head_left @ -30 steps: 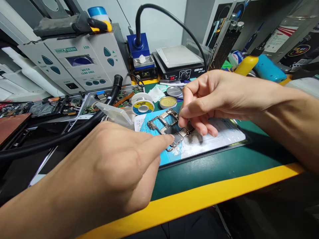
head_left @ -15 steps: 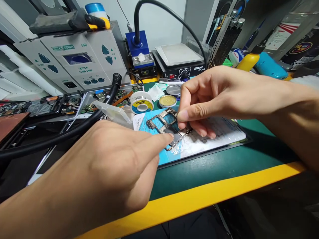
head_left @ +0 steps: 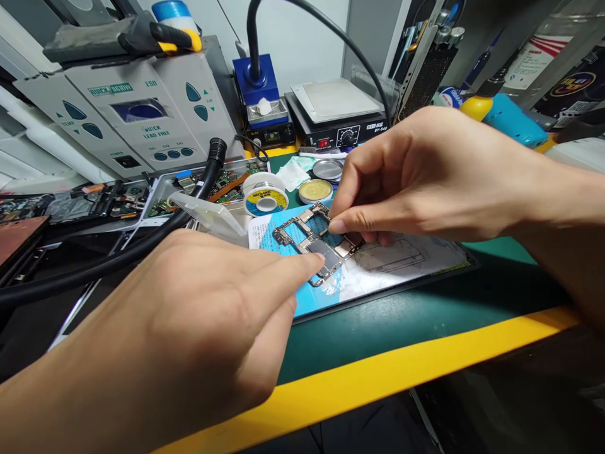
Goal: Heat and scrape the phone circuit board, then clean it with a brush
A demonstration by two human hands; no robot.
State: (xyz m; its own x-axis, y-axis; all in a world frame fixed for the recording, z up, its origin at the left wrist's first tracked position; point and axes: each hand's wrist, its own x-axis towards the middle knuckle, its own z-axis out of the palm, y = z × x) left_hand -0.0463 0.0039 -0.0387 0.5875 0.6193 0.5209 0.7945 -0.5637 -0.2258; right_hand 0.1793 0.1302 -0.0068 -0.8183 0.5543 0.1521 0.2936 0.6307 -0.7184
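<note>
A bare phone motherboard (head_left: 326, 251) with cut-out openings lies on a blue and white printed sheet (head_left: 401, 271). My left hand (head_left: 212, 309) comes in from the lower left, its index fingertip resting on the board's dark grey area and its other fingers folded beneath, mostly hidden. Over the board's upper right part is my right hand (head_left: 406, 183), thumb and index finger pinched together close to the edge of an opening. Whatever may be between those two fingertips is too small to make out. The remaining right fingers curl behind the thumb.
Behind the board stand a solder spool (head_left: 265, 198), an open tin of yellowish paste (head_left: 316, 190) and a heating plate (head_left: 340, 110). A hot-air station (head_left: 123, 113) is at the back left, its black hose (head_left: 118, 268) crossing the left side. The green mat (head_left: 401, 321) has a yellow edge.
My right thumb and index finger have shifted up and left across the board, and its other fingers have drawn in. The left fingertip stays on the board. The view has shifted slightly.
</note>
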